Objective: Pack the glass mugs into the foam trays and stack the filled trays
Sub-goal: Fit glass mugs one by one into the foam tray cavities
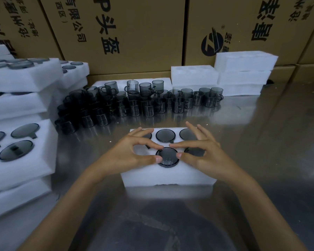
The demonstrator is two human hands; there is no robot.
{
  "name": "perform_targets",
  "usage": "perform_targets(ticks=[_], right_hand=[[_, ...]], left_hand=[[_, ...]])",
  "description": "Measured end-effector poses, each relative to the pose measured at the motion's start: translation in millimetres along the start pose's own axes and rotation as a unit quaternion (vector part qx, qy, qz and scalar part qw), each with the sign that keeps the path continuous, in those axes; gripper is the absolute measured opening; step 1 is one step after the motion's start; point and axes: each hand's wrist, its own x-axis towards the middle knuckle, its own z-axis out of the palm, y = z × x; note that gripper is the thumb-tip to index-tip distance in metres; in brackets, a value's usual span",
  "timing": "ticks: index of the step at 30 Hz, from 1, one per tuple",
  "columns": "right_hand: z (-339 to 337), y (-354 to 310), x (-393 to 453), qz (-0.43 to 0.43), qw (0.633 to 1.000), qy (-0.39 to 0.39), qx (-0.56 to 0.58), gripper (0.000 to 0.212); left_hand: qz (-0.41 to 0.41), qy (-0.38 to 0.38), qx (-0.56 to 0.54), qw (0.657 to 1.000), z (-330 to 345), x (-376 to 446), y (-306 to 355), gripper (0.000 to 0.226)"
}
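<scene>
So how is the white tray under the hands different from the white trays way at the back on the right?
The front tray has dark glass mugs sunk in its holes; the back trays' holes look bare. The front tray lies alone on the table; the back trays are stacked. Both hands, left and right, touch only the front tray's mug. All are white foam.

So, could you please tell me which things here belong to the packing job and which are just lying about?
Job: foam tray, mug both hands press in, left hand, right hand, loose mugs, empty trays, filled stacks.
Just there: cardboard boxes, metal table.
</scene>
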Motion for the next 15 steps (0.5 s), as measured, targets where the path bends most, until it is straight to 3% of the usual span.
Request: perform_targets(ticks=[3, 5, 7, 10, 15], right_hand=[[-7.6, 8.4, 7.7, 0.045, 0.969, 0.144, 0.198, 0.033], [-10.8, 20.2, 18.0, 0.100, 0.923, 0.246, 0.279, 0.023], [-7.9, 33.0, 29.8, 0.168, 0.884, 0.302, 0.315, 0.016], [5.2, 50.6, 45.5, 0.226, 0.882, 0.317, 0.266, 0.019], [11.0, 57.8, 53.0, 0.245, 0.878, 0.333, 0.241, 0.023]], left_hand=[[0.008, 0.020, -0.049, 0.999, -2.8, 5.9, -3.1, 0.021], [0.002, 0.086, -0.117, 0.989, -10.8, 21.1, -5.5, 0.018], [-0.017, 0.148, -0.085, 0.985, -24.7, 49.0, -8.0, 0.025], [-0.072, 0.184, -0.030, 0.980, -47.6, 108.4, -16.7, 0.035], [-0.132, 0.205, 0.122, 0.962, -65.3, 194.3, -39.7, 0.045]])
